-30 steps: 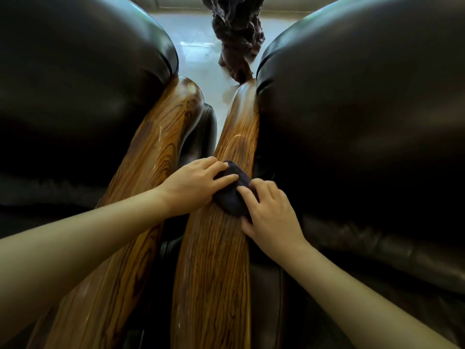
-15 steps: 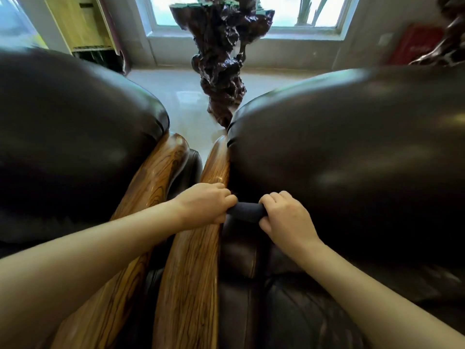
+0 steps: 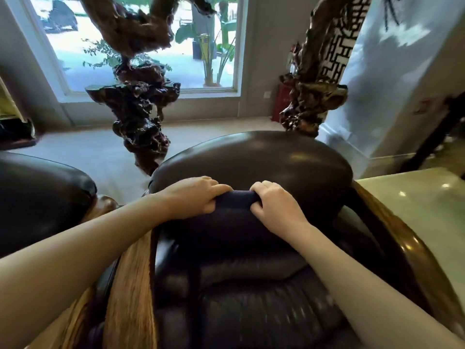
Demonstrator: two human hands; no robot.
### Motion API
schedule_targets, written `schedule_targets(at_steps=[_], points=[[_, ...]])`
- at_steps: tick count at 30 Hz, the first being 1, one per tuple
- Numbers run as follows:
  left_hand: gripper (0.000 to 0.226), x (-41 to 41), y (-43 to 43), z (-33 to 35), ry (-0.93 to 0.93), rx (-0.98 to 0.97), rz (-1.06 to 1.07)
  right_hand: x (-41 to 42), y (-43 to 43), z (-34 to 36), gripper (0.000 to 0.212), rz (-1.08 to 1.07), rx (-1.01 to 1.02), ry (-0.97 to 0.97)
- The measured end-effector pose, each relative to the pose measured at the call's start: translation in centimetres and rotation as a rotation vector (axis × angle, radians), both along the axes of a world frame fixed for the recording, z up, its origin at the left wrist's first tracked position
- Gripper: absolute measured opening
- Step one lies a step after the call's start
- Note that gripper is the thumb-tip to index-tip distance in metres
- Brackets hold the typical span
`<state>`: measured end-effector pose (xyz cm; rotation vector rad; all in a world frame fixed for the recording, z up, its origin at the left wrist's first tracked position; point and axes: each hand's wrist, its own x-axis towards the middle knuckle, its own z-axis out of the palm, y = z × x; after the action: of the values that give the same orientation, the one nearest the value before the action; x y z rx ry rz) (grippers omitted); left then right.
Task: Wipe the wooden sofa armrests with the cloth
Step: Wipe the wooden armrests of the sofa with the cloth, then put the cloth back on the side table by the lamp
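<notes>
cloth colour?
Dark navy, almost black, plain. The cloth shows best in the head view, stretched between the left hand and right hand.

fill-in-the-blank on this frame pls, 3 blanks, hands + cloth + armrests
1. The dark cloth is gripped by ____ hands.
2. The left hand and right hand hold the cloth above the chair's ____ leather seat.
3. The wooden armrest lies under the ____ forearm.

Missing words: both; black; left
</notes>
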<state>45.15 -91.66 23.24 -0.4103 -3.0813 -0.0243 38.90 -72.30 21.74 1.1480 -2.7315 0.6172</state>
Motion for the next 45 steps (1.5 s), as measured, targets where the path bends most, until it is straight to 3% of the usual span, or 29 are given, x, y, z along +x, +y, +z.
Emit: schedule_targets(at_steps=[9, 17, 22, 34, 45], points=[[0.024, -1.5, 16.0, 4.9, 0.208, 0.165, -0.323, 5.6, 16.6, 6.1, 0.022, -0.366, -0.098, 0.018], [0.037, -2.1, 34.1, 7.9, 0.138, 0.167, -0.647, 11.5, 33.5, 8.8, 0.023, -0.691, -0.055, 0.015], [0.034, -2.9, 45.5, 9.0, 0.055, 0.142, -0.812, 13.4, 43.9, 9.5, 0.019, -0.819, -0.014, -0.001], [0.032, -7.9, 66.0, 9.0, 0.001, 0.151, -0.882, 10.9, 63.8, 11.2, 0.019, -0.849, 0.044, -0.062], [0.025, -21.7, 77.1, 4.2, -0.014, 0.149, -0.869, -2.3, 74.9, 6.9, 0.023, -0.839, 0.009, -0.132]])
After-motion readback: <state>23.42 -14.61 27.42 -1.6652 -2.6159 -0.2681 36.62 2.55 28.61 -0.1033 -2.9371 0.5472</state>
